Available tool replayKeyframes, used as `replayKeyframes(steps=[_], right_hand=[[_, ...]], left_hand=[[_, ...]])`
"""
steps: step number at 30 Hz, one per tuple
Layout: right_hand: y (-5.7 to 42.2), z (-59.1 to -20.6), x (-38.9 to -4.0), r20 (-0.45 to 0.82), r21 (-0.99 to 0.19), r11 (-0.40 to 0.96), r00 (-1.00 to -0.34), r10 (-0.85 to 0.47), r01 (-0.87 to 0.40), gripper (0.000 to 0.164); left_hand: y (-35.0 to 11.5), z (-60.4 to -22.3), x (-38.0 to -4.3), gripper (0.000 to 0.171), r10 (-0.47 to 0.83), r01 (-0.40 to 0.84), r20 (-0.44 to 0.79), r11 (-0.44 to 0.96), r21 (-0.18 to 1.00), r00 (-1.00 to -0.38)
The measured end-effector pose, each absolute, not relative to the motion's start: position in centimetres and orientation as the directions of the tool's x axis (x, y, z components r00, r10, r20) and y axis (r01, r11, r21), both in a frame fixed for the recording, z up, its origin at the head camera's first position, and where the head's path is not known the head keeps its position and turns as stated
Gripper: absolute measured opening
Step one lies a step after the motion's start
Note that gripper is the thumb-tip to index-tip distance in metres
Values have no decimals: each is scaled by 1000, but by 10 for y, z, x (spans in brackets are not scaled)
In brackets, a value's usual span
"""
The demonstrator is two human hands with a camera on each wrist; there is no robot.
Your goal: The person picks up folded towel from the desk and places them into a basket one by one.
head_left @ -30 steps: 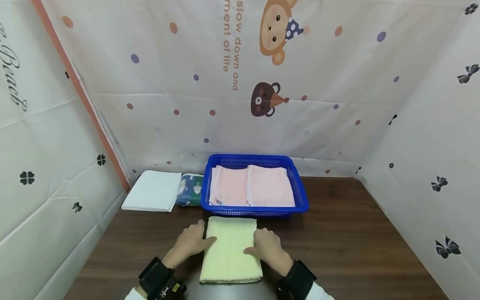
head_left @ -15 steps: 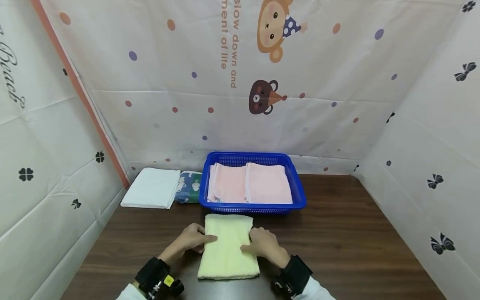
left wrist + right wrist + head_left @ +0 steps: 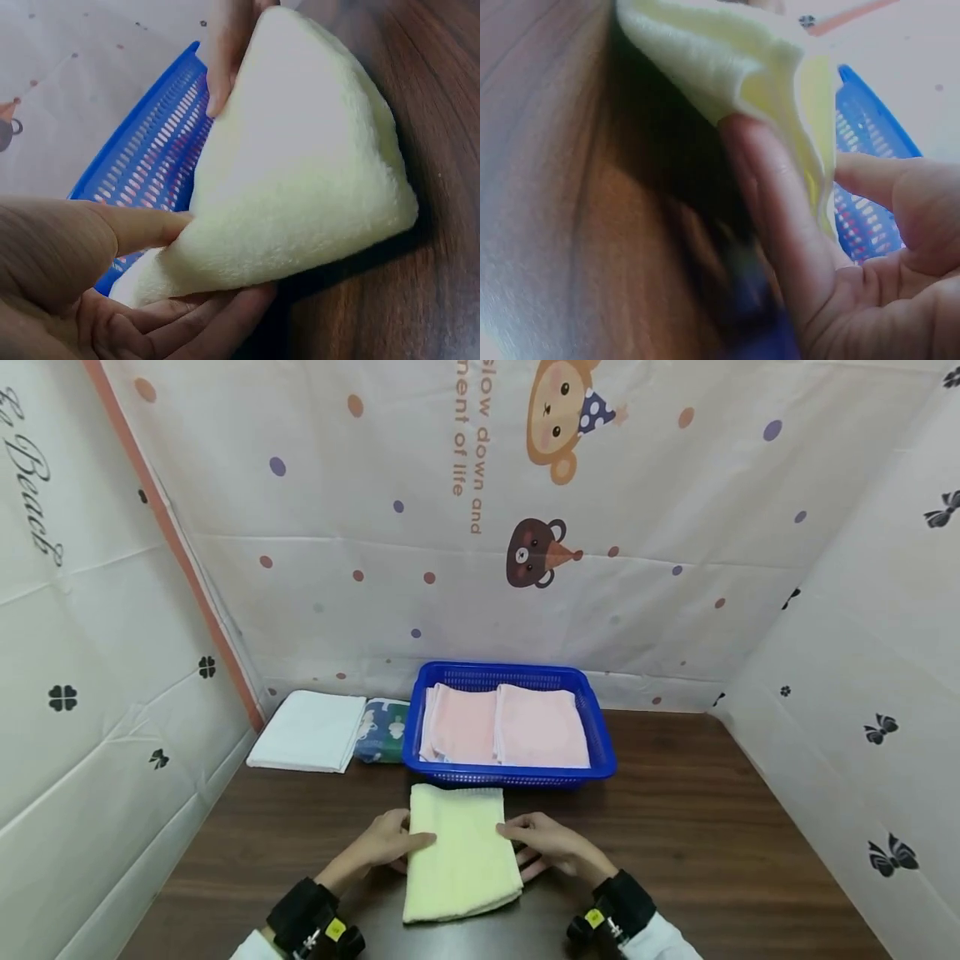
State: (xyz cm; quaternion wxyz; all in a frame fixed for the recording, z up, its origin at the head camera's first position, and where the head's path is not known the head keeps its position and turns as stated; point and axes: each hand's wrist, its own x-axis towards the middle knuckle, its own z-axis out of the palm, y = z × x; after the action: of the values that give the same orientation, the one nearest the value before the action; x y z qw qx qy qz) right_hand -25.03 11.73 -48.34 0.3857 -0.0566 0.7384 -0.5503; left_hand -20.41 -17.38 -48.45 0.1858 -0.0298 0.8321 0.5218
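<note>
A folded pale yellow towel [image 3: 459, 860] is held between both hands over the near middle of the table, just in front of the blue basket. My left hand [image 3: 384, 843] grips its left edge, thumb on top and fingers curled beneath, as the left wrist view also shows. At the opposite edge, my right hand [image 3: 551, 843] pinches the towel with the thumb over it and the fingers under the layers. In the right wrist view the open folds [image 3: 780, 90] of the towel face the camera, and its near end stands off the wood.
The blue basket [image 3: 510, 774] holds folded pink towels [image 3: 542, 727] side by side. Left of it lie a green-blue patterned folded cloth [image 3: 384, 731] and a folded white towel [image 3: 307, 731]. Printed white sheets [image 3: 450, 610] enclose the brown wooden table [image 3: 675, 843] at the back and sides.
The towel's near end has lifted and skewed slightly. My right hand has shifted from resting curled at the right edge to holding it with fingers underneath; the left hand's fingers have slipped under too.
</note>
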Motion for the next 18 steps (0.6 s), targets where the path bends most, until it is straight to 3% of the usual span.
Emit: replayKeyframes(steps=[4,9,18], right_hand=[[119,-490,-253,-511,-858,365,-674,-534,361,60],[114,-493,-251,-461,-887,323,-653,-601,329,43],[121,-440,-221,-240,-959,274,-700,-673,66,54]], left_hand=[[-180,-487,-204,45,216,-296,-404,402,866,-889],[-187,-485,-201,36,328,-271,-409,391,879,-852],[-204,-430,-189,50,580,-210,-319,249,945,-750]])
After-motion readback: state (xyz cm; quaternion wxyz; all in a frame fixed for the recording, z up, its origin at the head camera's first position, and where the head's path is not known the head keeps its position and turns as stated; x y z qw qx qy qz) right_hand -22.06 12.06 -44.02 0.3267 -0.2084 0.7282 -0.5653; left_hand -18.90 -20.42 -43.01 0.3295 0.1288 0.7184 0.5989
